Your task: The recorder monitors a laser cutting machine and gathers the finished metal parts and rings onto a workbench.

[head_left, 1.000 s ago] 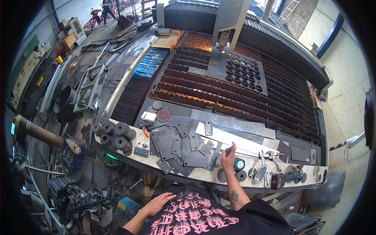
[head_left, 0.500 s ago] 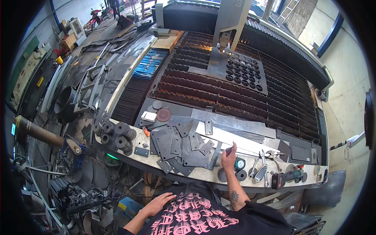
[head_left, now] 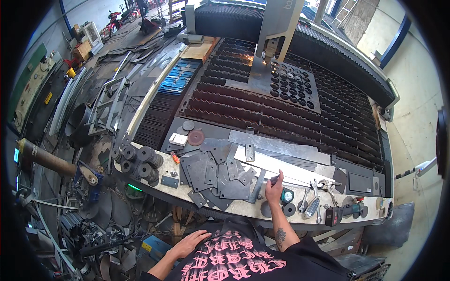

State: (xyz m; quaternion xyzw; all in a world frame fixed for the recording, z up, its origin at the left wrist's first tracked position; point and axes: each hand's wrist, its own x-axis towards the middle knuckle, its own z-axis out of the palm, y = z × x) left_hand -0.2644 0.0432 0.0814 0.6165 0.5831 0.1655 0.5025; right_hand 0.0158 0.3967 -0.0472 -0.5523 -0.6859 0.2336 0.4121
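My right hand [head_left: 273,187] rests on the machine's front ledge [head_left: 243,206], its fingertips closed on a small dark object at the edge of a long bright metal strip [head_left: 281,169]. Just left of it lies a pile of dark cut steel plates [head_left: 213,173]. A round teal-faced tape measure [head_left: 287,195] sits right beside the hand. My left hand [head_left: 190,243] hangs low against my black shirt with pink lettering, fingers apart and holding nothing.
Beyond the ledge stretches the slatted cutting bed [head_left: 281,112] with a perforated sheet [head_left: 293,84] under the cutting head [head_left: 276,28], where sparks show. Wrenches and a power tool [head_left: 344,211] lie at the right. Black metal rings [head_left: 138,159] sit at the left; scrap covers the floor.
My right hand has shifted slightly up toward the bright strip. My left hand stays at my shirt.
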